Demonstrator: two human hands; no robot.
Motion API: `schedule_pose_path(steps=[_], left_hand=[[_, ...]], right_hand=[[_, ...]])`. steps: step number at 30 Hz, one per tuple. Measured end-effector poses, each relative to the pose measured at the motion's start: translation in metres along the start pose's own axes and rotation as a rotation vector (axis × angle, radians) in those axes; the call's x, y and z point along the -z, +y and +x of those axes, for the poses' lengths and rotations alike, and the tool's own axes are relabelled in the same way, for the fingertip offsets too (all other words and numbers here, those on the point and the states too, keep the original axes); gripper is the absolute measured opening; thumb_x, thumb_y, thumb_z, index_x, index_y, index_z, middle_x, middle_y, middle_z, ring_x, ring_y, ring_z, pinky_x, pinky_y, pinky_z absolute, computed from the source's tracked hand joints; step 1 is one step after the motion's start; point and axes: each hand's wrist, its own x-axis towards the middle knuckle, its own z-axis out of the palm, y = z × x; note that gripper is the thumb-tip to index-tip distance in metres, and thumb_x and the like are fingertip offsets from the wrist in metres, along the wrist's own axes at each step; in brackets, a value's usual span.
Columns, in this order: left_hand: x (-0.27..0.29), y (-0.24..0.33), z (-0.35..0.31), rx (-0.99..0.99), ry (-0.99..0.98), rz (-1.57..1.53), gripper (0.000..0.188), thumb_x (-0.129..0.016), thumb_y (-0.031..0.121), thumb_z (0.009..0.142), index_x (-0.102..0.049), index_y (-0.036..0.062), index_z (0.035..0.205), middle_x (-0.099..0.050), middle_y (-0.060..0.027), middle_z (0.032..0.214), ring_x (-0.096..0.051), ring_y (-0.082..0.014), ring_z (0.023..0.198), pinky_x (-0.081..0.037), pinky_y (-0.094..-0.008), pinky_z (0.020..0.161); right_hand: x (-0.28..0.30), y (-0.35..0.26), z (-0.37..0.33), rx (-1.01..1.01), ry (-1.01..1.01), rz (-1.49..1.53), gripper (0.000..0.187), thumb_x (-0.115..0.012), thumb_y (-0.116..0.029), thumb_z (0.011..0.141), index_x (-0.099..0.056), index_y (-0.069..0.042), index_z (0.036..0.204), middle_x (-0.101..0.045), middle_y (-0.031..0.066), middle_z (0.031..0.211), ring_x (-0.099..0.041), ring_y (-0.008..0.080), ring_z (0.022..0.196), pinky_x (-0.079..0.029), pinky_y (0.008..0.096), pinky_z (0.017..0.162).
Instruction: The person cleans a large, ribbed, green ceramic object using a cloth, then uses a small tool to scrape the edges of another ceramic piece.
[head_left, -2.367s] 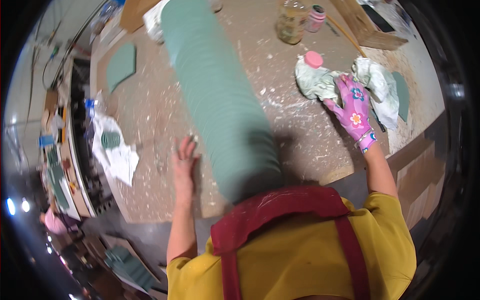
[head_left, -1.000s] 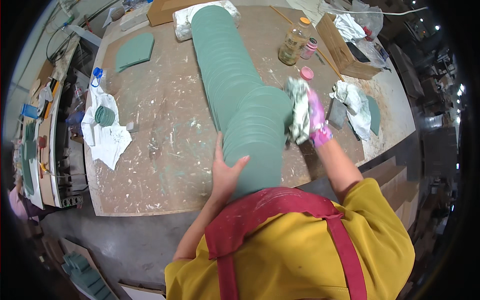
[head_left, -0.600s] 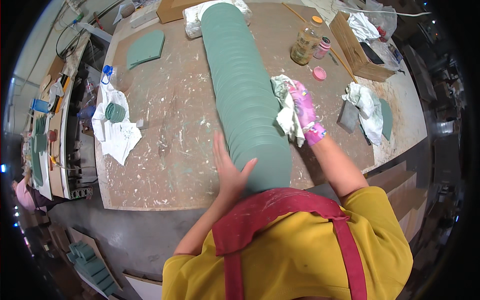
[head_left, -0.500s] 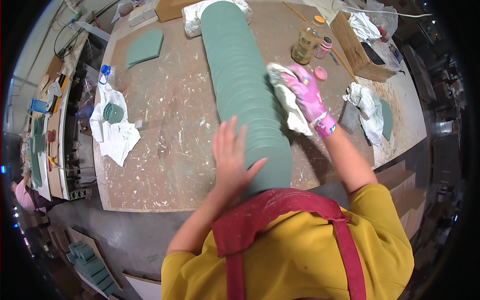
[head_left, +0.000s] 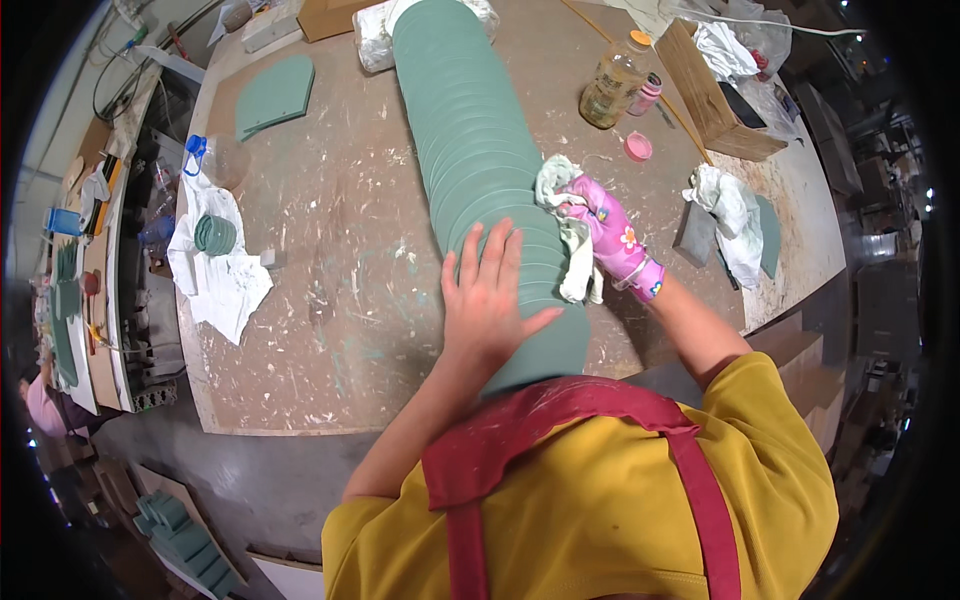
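Observation:
A long row of overlapping green rounded sheets [head_left: 465, 130] runs from my apron up to the far edge of the table. Bare and spread flat, my left hand [head_left: 487, 298] rests on the near part of this row. My right hand [head_left: 612, 228], in a pink flowered glove, is closed on a white cloth [head_left: 578, 262]. The cloth lies against the right edge of the row and hangs down from the fingers. At the far end, the row reaches a white wrapped bundle [head_left: 374, 38].
The stained table [head_left: 330, 330] bears a jar with an orange lid [head_left: 610, 85], a pink-labelled pot [head_left: 646, 95], a pink cap [head_left: 637, 147], a wooden box [head_left: 715, 100], a crumpled cloth [head_left: 733, 215] and a grey block [head_left: 694, 233]. Leftward are green pieces [head_left: 277, 92] and a white cloth [head_left: 215, 285].
My right hand has drawn the white cloth down toward me along the row's right edge. My left hand has shifted slightly right and up, lying flatter on the sheets.

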Motion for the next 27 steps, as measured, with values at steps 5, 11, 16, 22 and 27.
schedule_pose_path(steps=[5,11,16,22,27], left_hand=[[0.004,0.001,0.004,0.007,-0.048,0.015,0.096,-0.074,0.05,0.069,-0.033,0.0039,0.143,-0.031,-0.0112,0.15,-0.026,-0.0349,0.139,-0.022,-0.0603,0.106],[0.031,0.02,0.033,-0.013,0.007,-0.428,0.083,-0.071,0.037,0.08,-0.03,0.005,0.145,-0.03,-0.0186,0.149,-0.028,-0.0353,0.138,-0.024,-0.051,0.11],[0.095,0.008,0.08,0.319,0.421,-0.863,0.03,-0.057,0.009,0.093,-0.053,-0.001,0.121,-0.062,-0.0085,0.107,-0.06,-0.0122,0.091,-0.05,-0.025,0.077],[0.079,0.005,0.103,0.084,-0.003,-0.295,0.028,-0.062,0.016,0.089,-0.057,-0.0012,0.111,-0.065,-0.0188,0.103,-0.063,-0.0267,0.098,-0.049,-0.0369,0.082],[0.03,-0.027,0.099,-0.261,-0.183,-0.149,0.032,-0.065,0.018,0.085,-0.06,0.0016,0.112,-0.063,-0.017,0.109,-0.056,-0.0343,0.107,-0.044,-0.0397,0.092]], right_hand=[[0.054,0.039,-0.028,0.016,-0.257,-0.632,0.029,-0.056,-0.024,0.091,-0.058,-0.004,0.111,-0.063,0.0193,0.099,-0.063,0.0324,0.089,-0.05,0.0418,0.079],[0.029,-0.089,-0.019,-0.049,-0.015,0.073,0.036,-0.055,-0.027,0.093,-0.057,-0.002,0.12,-0.062,0.013,0.112,-0.059,0.0195,0.103,-0.047,0.0307,0.088],[0.008,-0.081,-0.03,0.169,-0.049,0.394,0.08,-0.067,-0.023,0.086,-0.021,0.005,0.146,-0.038,0.0195,0.143,-0.039,0.0259,0.132,-0.032,0.0365,0.109],[-0.029,-0.016,-0.047,-0.159,-0.056,-0.106,0.097,-0.069,-0.043,0.081,-0.015,0.004,0.147,-0.021,0.0285,0.15,-0.021,0.0388,0.141,-0.022,0.0405,0.114],[-0.036,-0.023,-0.037,-0.086,0.008,-0.125,0.092,-0.071,-0.037,0.078,-0.023,0.004,0.145,-0.03,0.0278,0.144,-0.029,0.0392,0.137,-0.028,0.0408,0.111]])
